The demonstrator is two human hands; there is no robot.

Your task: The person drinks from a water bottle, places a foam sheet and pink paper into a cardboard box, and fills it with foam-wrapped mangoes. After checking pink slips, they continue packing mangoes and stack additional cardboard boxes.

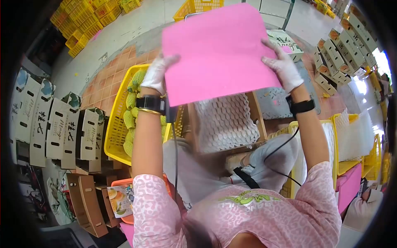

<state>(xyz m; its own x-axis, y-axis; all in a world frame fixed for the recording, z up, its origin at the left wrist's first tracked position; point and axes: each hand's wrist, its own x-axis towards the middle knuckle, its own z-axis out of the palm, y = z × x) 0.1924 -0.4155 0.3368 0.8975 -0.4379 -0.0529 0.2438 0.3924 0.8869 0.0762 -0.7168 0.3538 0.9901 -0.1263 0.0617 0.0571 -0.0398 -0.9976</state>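
A pink sheet (219, 53), flat and roughly rectangular, is held up in front of me. My left hand (159, 73), in a white glove with bare fingertips, grips its left edge. On the opposite edge my right hand (282, 66), gloved likewise, pinches the sheet with thumb and fingers. Below the sheet, between my knees, an open cardboard box (258, 113) holds white foam netting (225, 124). The sheet hides the far part of this box. Left of it, a yellow basket (113, 128) carries fruits in green foam nets (131, 111).
Printed cartons (60, 128) stand in a row at the left, and more cartons (345, 45) are stacked at the far right. Yellow crates (84, 18) pile up at the back left. A crate with foam netting (347, 136) is at my right. A cable (175, 165) hangs by my left arm.
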